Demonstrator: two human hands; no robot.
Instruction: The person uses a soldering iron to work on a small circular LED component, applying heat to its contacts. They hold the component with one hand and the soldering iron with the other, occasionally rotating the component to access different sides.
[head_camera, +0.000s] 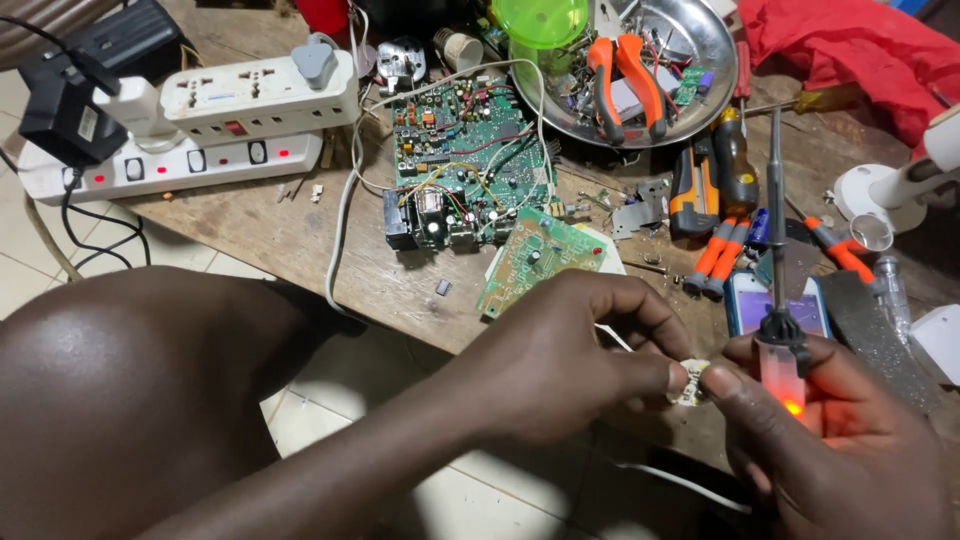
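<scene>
My left hand (570, 350) reaches in from the lower left and pinches a tiny pale part (690, 385) between thumb and forefinger. My right hand (850, 440) at the lower right grips a soldering iron (778, 330) whose clear handle glows orange; its thumb also touches the pale part. The iron's long metal shaft points away from me, up over the bench. A small green circuit board (535, 255) lies just beyond my left hand, and a larger green board with wires (465, 165) sits behind it.
Two white power strips (200, 130) with plugs sit at the far left of the wooden bench (270, 225). A steel bowl (700, 40) holds orange pliers and small parts. Orange-handled tools (715, 185), a phone (780, 300), a white lamp base (880, 190) and red cloth (860, 50) crowd the right.
</scene>
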